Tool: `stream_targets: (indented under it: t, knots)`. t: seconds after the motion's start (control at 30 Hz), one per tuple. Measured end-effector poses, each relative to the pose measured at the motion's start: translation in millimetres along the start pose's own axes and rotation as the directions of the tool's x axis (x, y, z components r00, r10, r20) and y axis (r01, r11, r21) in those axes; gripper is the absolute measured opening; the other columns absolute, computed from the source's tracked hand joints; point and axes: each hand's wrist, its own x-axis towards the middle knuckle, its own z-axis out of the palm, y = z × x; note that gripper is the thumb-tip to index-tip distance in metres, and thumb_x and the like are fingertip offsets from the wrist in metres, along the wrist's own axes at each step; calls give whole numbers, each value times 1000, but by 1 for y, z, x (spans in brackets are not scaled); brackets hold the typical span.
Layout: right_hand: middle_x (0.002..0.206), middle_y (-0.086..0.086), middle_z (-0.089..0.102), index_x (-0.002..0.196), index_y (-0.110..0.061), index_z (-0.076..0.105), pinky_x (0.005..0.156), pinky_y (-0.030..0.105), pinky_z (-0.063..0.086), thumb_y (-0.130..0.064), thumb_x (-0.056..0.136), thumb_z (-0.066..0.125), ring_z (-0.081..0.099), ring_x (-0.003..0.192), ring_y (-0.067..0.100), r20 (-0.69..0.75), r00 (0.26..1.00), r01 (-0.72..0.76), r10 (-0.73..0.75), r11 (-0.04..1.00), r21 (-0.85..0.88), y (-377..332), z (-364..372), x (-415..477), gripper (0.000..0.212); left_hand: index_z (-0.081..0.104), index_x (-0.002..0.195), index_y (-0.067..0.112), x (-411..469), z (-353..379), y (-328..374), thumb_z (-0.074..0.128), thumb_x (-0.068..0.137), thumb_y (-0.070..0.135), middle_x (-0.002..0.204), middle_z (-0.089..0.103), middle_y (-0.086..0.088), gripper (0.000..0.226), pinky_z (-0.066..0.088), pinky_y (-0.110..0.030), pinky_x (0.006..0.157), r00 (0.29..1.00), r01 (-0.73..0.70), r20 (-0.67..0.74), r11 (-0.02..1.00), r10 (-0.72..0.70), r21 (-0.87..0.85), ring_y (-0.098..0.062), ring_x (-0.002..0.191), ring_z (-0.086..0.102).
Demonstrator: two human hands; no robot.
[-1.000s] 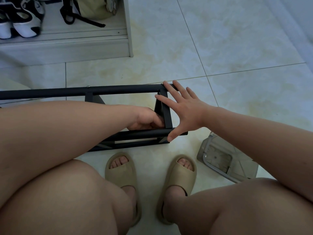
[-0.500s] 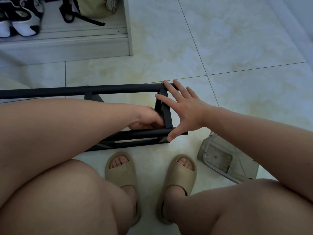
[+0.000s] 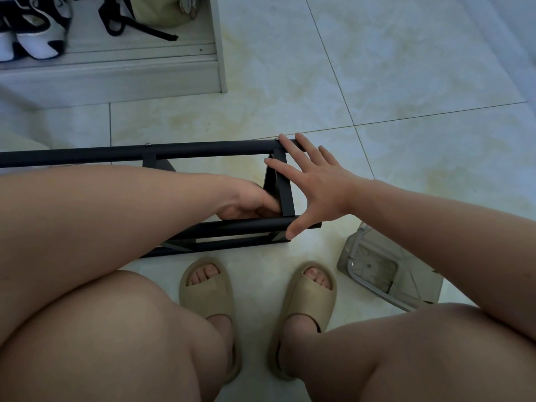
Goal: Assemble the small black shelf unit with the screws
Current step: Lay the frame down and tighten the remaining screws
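Black frame [image 3: 203, 150] x1, screws [image 3: 148, 144] x2; R hand [image 3: 313, 190] flat, L hand [image 3: 249, 201] prob curled

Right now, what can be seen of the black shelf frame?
The black shelf frame looks like matte metal: long bars joined by short uprights with triangular braces, screw heads on the far bar. It lies on the tiled floor, partly hidden behind an arm. The right hand presses flat, fingers spread, on its right end; the left hand reaches inside, grip unclear.
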Motion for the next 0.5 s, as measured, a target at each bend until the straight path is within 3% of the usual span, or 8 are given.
stream_targets:
  t: [0.07,0.3,0.5]
  knots:
    - [162,-4,-36,158,-42,-11,124,58,-4,-100,47,58,-33,149,25,2,1000,0,0,1000,-1,-1,0,0,143,70,104,9,1,1,0,57,95,3,113,71,-16,17,45,-45,111,1000,-11,-27,1000,11,4,-30,111,66]
    - [162,-3,-35,158,-42,-10,124,58,-3,-99,48,59,-33,149,25,3,1000,-1,1,1000,11,-1,-1,0,142,71,89,9,1,2,3,55,93,-5,92,75,-9,23,47,-42,107,999,-35,4,999,35,-25,-28,100,67]
    - [162,-5,-36,158,-42,-11,124,58,-3,-98,47,58,-33,149,24,7,1000,-2,2,1000,22,-2,-1,-1,142,67,89,6,0,2,2,48,90,-15,83,74,-6,28,55,-34,89,995,-102,1,994,102,-41,-22,86,71]
